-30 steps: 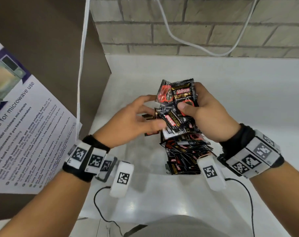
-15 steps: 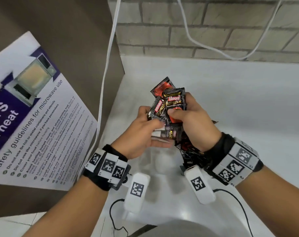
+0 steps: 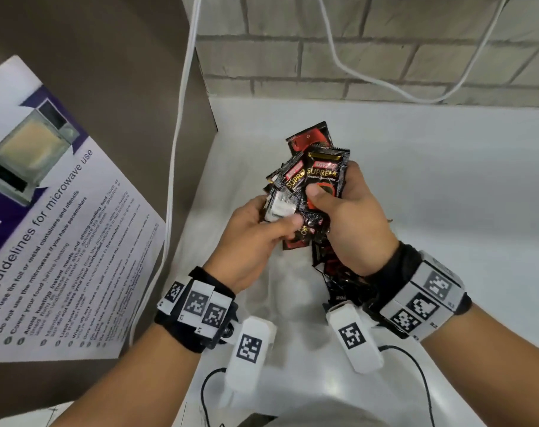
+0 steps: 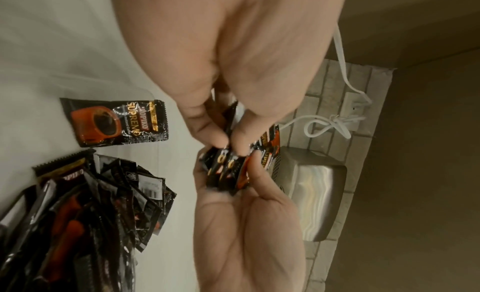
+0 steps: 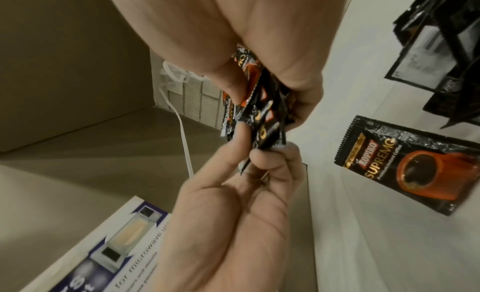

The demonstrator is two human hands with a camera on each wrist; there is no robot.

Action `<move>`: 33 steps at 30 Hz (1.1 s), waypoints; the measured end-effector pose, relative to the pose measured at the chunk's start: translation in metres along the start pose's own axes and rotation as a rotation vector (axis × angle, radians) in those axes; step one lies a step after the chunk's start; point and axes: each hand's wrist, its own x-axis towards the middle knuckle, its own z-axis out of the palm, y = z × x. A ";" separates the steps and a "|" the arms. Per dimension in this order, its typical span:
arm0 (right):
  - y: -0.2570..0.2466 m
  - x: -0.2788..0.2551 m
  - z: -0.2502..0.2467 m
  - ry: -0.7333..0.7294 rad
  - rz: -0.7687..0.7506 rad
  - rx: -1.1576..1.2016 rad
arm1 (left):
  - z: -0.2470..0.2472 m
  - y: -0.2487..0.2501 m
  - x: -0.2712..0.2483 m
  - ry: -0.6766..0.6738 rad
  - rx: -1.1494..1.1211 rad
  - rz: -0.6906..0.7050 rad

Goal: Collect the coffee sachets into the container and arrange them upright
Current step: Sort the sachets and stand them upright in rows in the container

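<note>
I have both hands on 1 bundle of coffee sachets [image 3: 315, 183] above the white table [image 3: 446, 186]: my right hand [image 3: 351, 223] has its fingers and thumb wrapped round the fanned stack, while my left hand [image 3: 259, 238] pinches its lower edge. More sachets lie heaped in the clear container [image 4: 145, 91] below, mostly slanted, and 1 loose sachet [image 5: 407, 169] lies flat beside it. The foil looks slick, so I judge squaring the uneven stack could squirt a packet out onto the table.
</note>
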 end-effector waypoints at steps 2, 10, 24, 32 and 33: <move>-0.003 0.006 -0.004 -0.013 0.026 0.046 | 0.006 -0.001 0.002 0.021 0.006 0.039; 0.004 0.011 -0.015 -0.066 0.079 -0.089 | 0.039 0.002 0.005 -0.030 -0.329 -0.092; -0.004 0.012 -0.029 -0.239 -0.180 -0.685 | 0.029 0.005 0.010 0.121 -0.170 -0.018; -0.016 0.015 -0.029 -0.219 -0.431 -0.708 | 0.004 0.004 0.007 0.049 -0.062 -0.030; -0.017 0.018 -0.027 -0.202 -0.457 -0.707 | 0.003 0.003 0.005 0.025 -0.056 -0.033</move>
